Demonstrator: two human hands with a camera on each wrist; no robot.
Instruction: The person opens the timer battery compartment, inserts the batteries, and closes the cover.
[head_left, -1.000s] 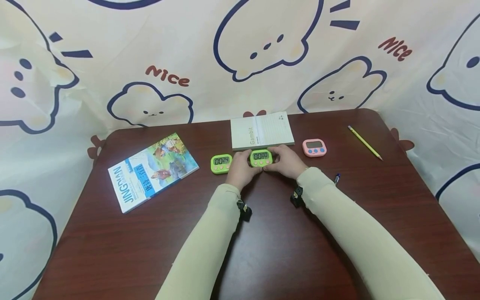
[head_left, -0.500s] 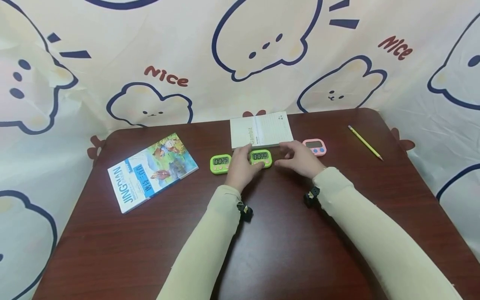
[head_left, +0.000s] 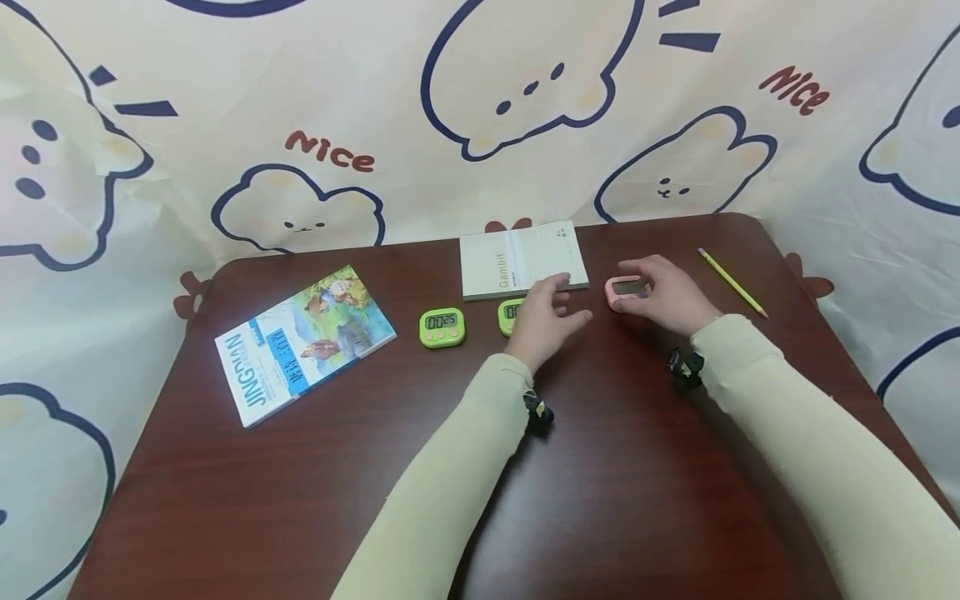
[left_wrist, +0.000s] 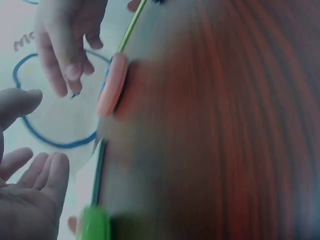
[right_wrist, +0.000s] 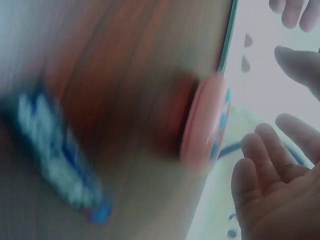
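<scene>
My left hand [head_left: 542, 323], fingers spread and loosely bent, hovers over the right part of a green digital timer [head_left: 508, 315] and holds nothing. Part of that timer [left_wrist: 95, 224] also shows at the bottom of the left wrist view. My right hand [head_left: 671, 296] is by a pink digital timer [head_left: 622, 290], hiding its right side in the head view. In the right wrist view a gap separates the relaxed fingers from this pink timer [right_wrist: 204, 125], which lies on the table. A second green timer [head_left: 442, 327], reading 00:25, lies to the left of the first.
A notebook [head_left: 487, 265] lies at the table's back edge, behind the timers. On the left is a colourful book [head_left: 300, 350]; a yellow pencil [head_left: 731, 282] lies at the right. A blurred pen [right_wrist: 60, 150] shows in the right wrist view. Patterned cloth [head_left: 420, 192] surrounds the table.
My right hand has let go of the middle green timer and moved right to the pink one. The left hand has come off the green timer and shifted right. The left timer went from 00:24 to 00:25.
</scene>
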